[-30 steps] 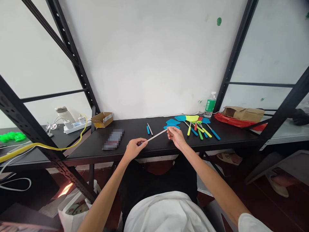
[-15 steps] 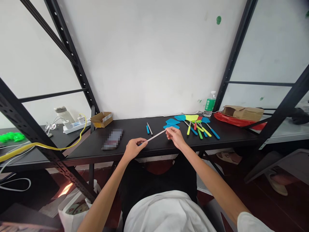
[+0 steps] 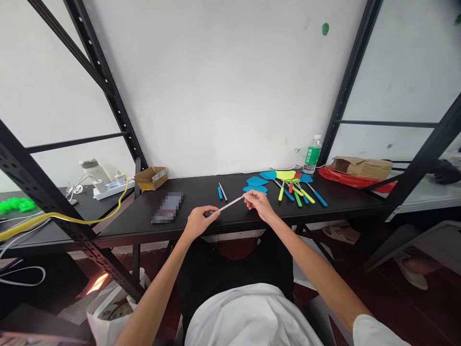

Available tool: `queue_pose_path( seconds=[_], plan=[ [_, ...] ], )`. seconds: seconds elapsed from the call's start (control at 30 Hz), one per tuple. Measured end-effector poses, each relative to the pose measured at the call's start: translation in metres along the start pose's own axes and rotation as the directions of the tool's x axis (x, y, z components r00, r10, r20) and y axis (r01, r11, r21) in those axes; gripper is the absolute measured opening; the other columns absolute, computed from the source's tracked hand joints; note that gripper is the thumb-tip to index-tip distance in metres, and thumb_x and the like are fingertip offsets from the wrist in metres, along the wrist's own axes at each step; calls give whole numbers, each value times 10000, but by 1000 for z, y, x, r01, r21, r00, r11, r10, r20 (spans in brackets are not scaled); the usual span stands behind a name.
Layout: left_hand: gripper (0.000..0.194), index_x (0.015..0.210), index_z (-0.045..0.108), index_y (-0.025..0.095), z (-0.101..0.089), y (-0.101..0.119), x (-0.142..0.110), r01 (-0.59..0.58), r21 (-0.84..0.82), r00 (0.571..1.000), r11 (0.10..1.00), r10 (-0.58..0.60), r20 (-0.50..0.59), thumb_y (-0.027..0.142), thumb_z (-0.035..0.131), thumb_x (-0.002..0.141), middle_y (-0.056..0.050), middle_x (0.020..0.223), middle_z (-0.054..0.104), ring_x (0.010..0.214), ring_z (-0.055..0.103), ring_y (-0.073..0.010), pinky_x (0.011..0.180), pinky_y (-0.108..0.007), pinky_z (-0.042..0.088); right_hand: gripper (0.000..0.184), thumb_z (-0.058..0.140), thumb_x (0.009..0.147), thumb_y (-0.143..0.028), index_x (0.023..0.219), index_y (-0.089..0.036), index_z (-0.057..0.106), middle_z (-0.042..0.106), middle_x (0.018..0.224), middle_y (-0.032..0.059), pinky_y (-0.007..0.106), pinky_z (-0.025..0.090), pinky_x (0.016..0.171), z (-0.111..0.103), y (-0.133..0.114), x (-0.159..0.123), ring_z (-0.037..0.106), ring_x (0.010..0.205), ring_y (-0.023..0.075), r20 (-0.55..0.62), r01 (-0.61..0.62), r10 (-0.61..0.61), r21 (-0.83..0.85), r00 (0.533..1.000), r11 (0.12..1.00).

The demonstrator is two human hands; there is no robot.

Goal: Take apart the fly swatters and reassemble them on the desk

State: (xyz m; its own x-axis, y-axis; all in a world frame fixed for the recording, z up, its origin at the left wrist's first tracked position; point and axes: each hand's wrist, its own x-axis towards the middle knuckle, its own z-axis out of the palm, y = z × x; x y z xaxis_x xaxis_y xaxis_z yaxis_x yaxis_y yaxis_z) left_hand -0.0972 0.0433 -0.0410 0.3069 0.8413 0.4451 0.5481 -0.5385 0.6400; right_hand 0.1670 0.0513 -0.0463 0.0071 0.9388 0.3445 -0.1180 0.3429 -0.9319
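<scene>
My left hand (image 3: 201,221) is closed around the grip of a spatula handle (image 3: 231,203); a bit of blue shows at the fingers and a thin pale rod runs out to the right. At the rod's far end, my right hand (image 3: 258,203) pinches it between thumb and fingers. Just beyond that hand lie two loose blue spatula heads (image 3: 257,181), one in front of the other. A short blue handle (image 3: 220,192) and a slim pen-like rod (image 3: 224,192) rest side by side on the black table (image 3: 194,197).
Several spatulas (image 3: 286,176) with blue, yellow-green and red heads lie in a pile at the right, before a water bottle (image 3: 312,156). A phone (image 3: 168,207) and a small open cardboard box (image 3: 151,179) are at the left. Black metal posts (image 3: 115,91) flank the table.
My right hand has shifted slightly left and toward me along the rod, so less of it shows between my hands. My left hand has hardly moved.
</scene>
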Motion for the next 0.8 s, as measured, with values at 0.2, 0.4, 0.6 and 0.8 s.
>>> queue_pose_path(
  seconds=[0.2,0.4,0.6,0.8],
  plan=[
    [387,914,771,205,0,1,0,2,7,1000,1000,-2,20,537,583,847,-25,747,702,674,588,-165,626,-244,433,302,715,779,-490,748,-196,651,609,695,9,243,407,517,-1,1,0,528,586,117,30,22,-21,-40,999,999],
    [367,896,785,210,0,2,0,1,-4,1000,1000,-1,-9,521,610,810,-28,742,715,666,600,-169,609,-244,437,311,703,784,-506,803,-198,673,621,710,15,248,417,527,-1,3,-1,530,590,121,65,25,-18,-99,998,995],
    [370,902,786,210,-1,2,0,6,-1,1000,1000,-6,-4,521,610,806,-30,750,723,677,611,-172,622,-246,449,334,695,785,-524,807,-191,672,631,713,15,246,432,543,0,0,-2,539,599,118,96,28,-14,-146,995,989],
    [376,902,787,211,0,3,0,10,8,1000,1000,-10,-2,527,606,808,-30,745,719,681,608,-175,624,-252,451,342,690,787,-534,814,-193,680,638,708,14,247,439,547,0,-1,-3,549,593,118,127,38,-16,-169,992,985]
  ],
)
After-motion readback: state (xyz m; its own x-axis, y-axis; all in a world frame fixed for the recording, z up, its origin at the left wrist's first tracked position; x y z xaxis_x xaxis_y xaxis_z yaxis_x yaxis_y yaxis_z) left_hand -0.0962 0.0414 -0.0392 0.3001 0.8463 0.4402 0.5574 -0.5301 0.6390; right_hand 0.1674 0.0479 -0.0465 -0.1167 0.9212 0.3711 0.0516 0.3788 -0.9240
